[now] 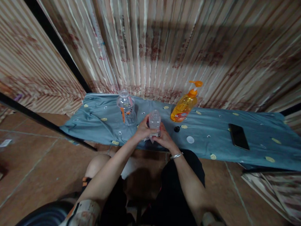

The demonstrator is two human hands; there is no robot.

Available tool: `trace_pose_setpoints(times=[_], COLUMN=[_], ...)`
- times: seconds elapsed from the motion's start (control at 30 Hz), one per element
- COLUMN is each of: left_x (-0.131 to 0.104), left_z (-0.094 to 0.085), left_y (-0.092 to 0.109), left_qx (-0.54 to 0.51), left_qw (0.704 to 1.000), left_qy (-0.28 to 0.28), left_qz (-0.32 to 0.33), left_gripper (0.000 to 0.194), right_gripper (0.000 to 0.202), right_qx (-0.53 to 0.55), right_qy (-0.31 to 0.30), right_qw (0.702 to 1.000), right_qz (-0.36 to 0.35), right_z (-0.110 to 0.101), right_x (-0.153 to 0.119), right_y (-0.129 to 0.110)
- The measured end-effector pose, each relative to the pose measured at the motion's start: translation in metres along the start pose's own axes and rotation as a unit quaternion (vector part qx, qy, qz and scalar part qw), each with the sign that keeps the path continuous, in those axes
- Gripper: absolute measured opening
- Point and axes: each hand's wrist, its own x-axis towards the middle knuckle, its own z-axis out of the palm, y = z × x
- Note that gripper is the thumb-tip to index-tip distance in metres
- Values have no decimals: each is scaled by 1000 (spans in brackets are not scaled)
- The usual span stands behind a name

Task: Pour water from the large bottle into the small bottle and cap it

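Note:
Between my two hands, near the front edge of the cloth-covered table, stands a small clear plastic bottle (154, 119) without a cap. My left hand (143, 130) wraps its left side, and my right hand (163, 137) closes round its lower right side. Something whitish, perhaps a tissue or label, shows under my fingers; I cannot tell which. Left of my hands is a larger clear plastic bottle (127, 109) with an orange label and an open top. To the right stands a pump bottle (184, 107) of orange liquid. A black cap (177, 129) lies near my right hand.
A white disc (190, 139), likely a lid, and a black phone (239, 136) lie further right on the blue cloth (214, 128). Striped curtains (153, 44) hang behind the table. A dark pole (56, 43) slants down at the left.

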Motion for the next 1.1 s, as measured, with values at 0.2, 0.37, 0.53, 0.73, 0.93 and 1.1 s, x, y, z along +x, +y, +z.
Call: trace_pose_setpoints(times=[0.2, 0.37, 0.53, 0.73, 0.93, 1.1], left_x=[-7, -8, -11, -16, -15, -14], left_z=[-15, -39, -57, -65, -67, -65], left_y=[12, 30, 35, 32, 34, 34], left_qx=[6, 34, 60, 55, 62, 56], left_qw=[999, 994, 990, 992, 990, 991], left_qy=[40, 60, 67, 64, 75, 71], left_qz=[36, 79, 113, 94, 99, 94], left_gripper=[68, 70, 71, 71, 71, 70], right_gripper=[78, 67, 71, 72, 38, 32], right_qx=[26, -112, -220, -268, -319, -208], right_qy=[43, 81, 17, -68, -95, -128], right_qw=[995, 987, 969, 960, 943, 969], right_qz=[92, 81, 112, 45, 0, -33], right_z=[-20, -25, -2, 28, 33, 26], right_x=[0, -1, 5, 0, -21, -46], right_y=[37, 45, 26, 5, -24, -36])
